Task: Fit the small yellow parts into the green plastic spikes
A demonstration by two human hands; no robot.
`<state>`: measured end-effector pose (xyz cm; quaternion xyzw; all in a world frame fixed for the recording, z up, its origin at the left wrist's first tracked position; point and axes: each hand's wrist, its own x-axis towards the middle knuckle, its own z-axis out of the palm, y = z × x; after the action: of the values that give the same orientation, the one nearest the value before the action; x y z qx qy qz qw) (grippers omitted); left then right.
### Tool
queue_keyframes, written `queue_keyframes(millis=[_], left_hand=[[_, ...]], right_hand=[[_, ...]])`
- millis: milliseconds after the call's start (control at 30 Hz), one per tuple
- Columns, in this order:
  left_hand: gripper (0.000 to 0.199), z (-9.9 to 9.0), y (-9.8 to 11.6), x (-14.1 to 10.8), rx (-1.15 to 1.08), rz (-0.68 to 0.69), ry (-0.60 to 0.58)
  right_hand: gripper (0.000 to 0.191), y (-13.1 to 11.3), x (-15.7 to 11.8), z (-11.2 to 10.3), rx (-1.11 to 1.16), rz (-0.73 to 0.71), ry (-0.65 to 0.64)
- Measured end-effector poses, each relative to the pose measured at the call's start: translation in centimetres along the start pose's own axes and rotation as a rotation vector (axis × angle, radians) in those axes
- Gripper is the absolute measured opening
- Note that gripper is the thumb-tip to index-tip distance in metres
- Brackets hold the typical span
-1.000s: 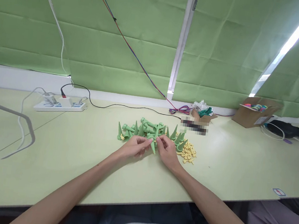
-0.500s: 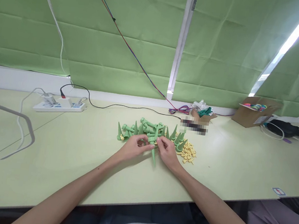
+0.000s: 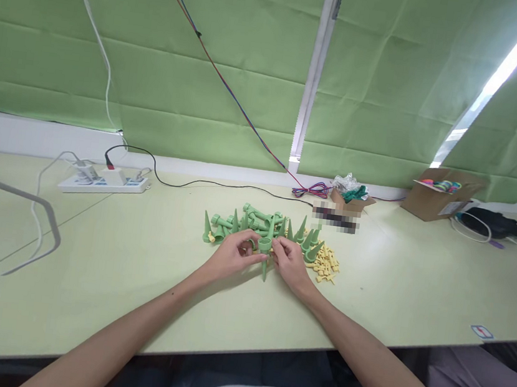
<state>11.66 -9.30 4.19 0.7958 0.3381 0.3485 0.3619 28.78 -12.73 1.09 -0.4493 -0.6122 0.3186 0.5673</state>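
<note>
My left hand (image 3: pixel 234 254) is closed around a green plastic plant-watering spike (image 3: pixel 264 245), thumb and fingers on its cup-shaped top. The spike's open mouth faces up towards me and its tip points down over the table. Close against the spike's right side, my right hand (image 3: pixel 291 263) has thumb and fingers pinched together; what they hold, if anything, is too small to make out. Behind both hands lies a heap of green spikes (image 3: pixel 256 213), some standing on their wide ends. Small yellow plastic pieces (image 3: pixel 325 263) are piled to the right of my right hand.
A white power strip (image 3: pixel 104 183) sits at the back left, with a black cable running right. At the back stand a small open carton (image 3: pixel 350 201) and a larger cardboard box (image 3: pixel 439 197). A grey bent bar (image 3: pixel 50 218) reaches in from the left.
The spike in my left hand has tilted so its open mouth shows more, and its tip has swung slightly left and up. Both hands stay nearly in place.
</note>
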Motion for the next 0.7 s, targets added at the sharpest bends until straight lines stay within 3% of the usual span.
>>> queue_keyframes(millis=[500,700], left_hand=[[0.038,-0.25,0.77,-0.02,-0.113,-0.060,0.038],[0.040,-0.23,0.89,0.09,-0.277,-0.119,0.007]], right_hand=[[0.037,-0.14,0.07,0.25,0.014,-0.042,0.004],[0.035,-0.21,0.17,0.13,0.030,-0.058,0.060]])
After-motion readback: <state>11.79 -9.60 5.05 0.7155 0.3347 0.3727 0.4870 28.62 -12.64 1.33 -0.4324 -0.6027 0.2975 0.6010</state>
